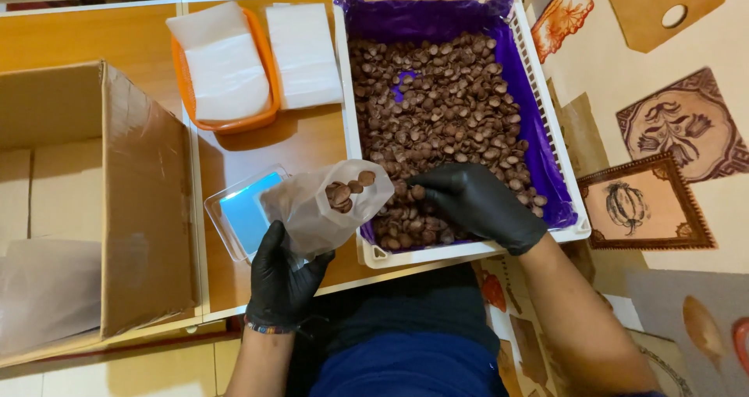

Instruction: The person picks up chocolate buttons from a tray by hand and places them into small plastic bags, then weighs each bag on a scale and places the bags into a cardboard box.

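My left hand (pixel 282 276), in a black glove, grips a small clear plastic bag (pixel 324 202) by its lower part; the bag's mouth points right and a few brown round pieces lie inside. My right hand (pixel 476 203), also in a black glove, rests in the near end of a white crate (pixel 554 128) lined with purple plastic and filled with brown round pieces (pixel 445 108). Its fingertips pinch some pieces right beside the bag's mouth.
A small scale with a blue top and clear cover (pixel 243 213) sits under the bag on the wooden table (pixel 300 143). An orange tray of clear bags (pixel 222 65) and a stack of bags (pixel 303 53) lie behind. An open cardboard box (pixel 86 202) stands at left.
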